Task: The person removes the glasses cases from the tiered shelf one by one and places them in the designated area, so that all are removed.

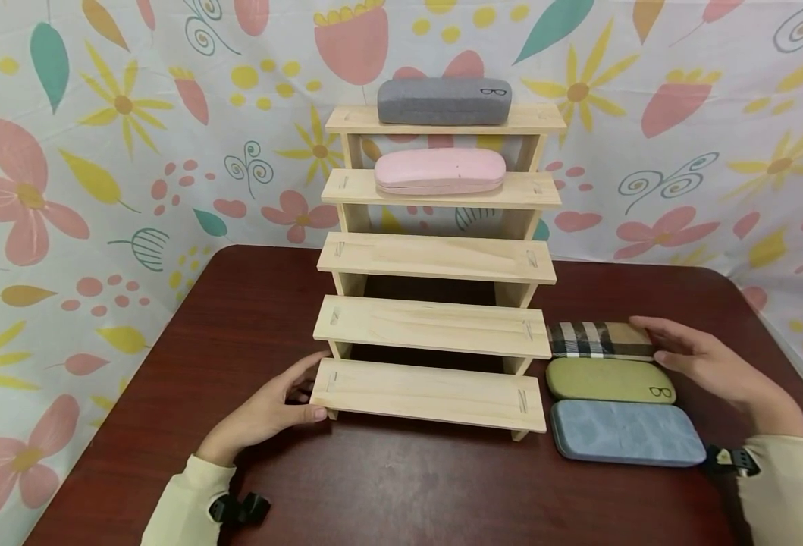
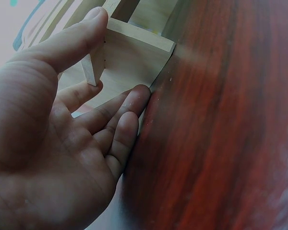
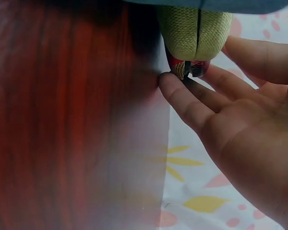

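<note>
A stepped wooden stand (image 1: 435,318) rises in the middle of the table. At its lowest step my left hand (image 1: 271,406) grips the left end, thumb at the front edge and fingers behind; the left wrist view shows this hand (image 2: 62,129) close against the wood. To the right, my right hand (image 1: 708,364) holds the right end of a plaid glasses case (image 1: 602,340) between thumb and fingers. The right wrist view shows only the tip of that case, partly hidden behind a green glasses case (image 3: 197,33). Below the green one lies a blue glasses case (image 1: 626,432).
A grey glasses case (image 1: 442,102) sits on the top step, and a pink glasses case (image 1: 440,168) on the step below it. The dark red wooden table (image 1: 387,485) meets a flowered cloth backdrop (image 1: 121,152) behind and at both sides.
</note>
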A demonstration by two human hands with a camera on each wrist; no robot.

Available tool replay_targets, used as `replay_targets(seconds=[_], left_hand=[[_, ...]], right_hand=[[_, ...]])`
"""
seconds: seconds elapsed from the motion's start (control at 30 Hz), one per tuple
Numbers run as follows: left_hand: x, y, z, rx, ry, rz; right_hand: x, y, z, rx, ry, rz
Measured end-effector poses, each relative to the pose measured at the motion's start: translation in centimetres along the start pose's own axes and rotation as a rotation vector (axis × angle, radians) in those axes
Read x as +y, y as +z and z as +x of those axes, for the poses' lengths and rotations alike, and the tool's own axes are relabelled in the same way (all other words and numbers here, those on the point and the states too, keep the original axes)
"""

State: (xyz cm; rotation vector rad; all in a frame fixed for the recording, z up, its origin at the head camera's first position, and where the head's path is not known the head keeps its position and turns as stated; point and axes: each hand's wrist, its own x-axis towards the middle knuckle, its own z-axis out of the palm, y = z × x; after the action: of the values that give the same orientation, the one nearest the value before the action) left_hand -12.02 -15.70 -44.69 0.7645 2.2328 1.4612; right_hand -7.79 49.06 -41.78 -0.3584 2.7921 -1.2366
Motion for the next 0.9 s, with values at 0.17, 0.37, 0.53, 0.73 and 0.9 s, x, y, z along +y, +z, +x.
replay_targets(seconds=[0.17, 0.37, 0.53, 0.73, 0.9], left_hand=[[0.4, 0.1, -0.1, 0.007, -0.016, -0.001], [0.5, -0.2, 0.0, 0.010, -0.012, 0.023], [0.5, -0.3, -0.1, 0.001, -0.012, 0.013], [0.4, -0.1, -0.2, 0.002, -0.013, -0.013], [0.5, -0.1, -0.2, 0.000, -0.012, -0.014]], right_hand=[[-1.2, -0.8, -0.2, 0.051, 0.077, -0.084], [-4.1, -1.9, -0.7, 0.165, 0.127, -0.119], [-8.0, -2.7, 0.2, 0.275, 0.067, -0.090], [-14.2, -4.1, 3.3, 0.352, 0.015, -0.117], [-18.9, -4.8, 5.9, 0.312, -0.002, -0.119]])
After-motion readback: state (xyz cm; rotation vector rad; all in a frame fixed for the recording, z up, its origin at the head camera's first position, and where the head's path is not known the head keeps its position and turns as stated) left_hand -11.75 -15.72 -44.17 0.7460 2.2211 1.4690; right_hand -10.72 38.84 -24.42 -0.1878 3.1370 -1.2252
